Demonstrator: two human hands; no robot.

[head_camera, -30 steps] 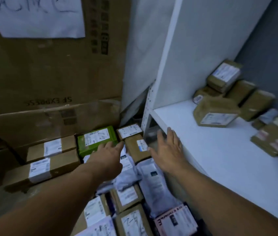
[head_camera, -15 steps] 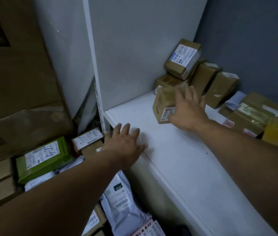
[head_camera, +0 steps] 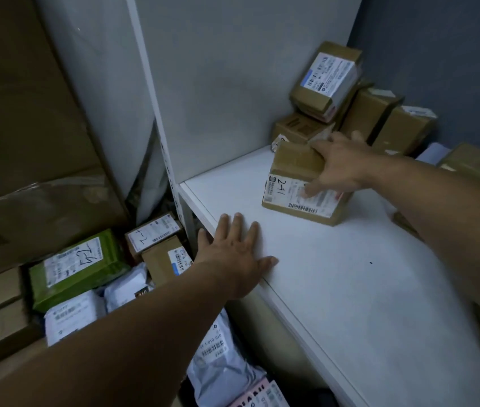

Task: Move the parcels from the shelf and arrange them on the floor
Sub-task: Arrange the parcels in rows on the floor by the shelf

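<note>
Item: brown cardboard parcel (head_camera: pixel 294 168), box-shaped, matte board with glossy tape across the top and a white printed label on the near face, hand-marked "2-1" above a barcode. Location: on the white shelf (head_camera: pixel 350 304), a smooth, flat board with a squared front edge, towards its far left part. Whether the base sits flat on the board cannot be told. Grip: right hand (head_camera: pixel 340 168) clasps the parcel from the right, fingers spread over the taped top and thumb pressed on the label face, so the box lies to the left of and beneath the palm. Left hand (head_camera: pixel 234 258) lies palm down on the near left corner of the shelf, fingers straight and spread, holding nothing, well apart from the parcel. Further stock on the shelf, far right: a tilted carton with a blue-and-white label (head_camera: pixel 325 80) resting on a small plain carton (head_camera: pixel 297 129), and two upright cartons (head_camera: pixel 388 121) side by side against the dark wall. Floor stock, left of the shelf: a green parcel (head_camera: pixel 77 268) with glossy wrapping and a white label; two small cardboard boxes (head_camera: pixel 156 242) just beside the shelf upright; soft grey plastic mailers (head_camera: pixel 221 368), crumpled, lying under the left forearm. Large sheets of brown cardboard (head_camera: pixel 27 113) stand at far left.
</note>
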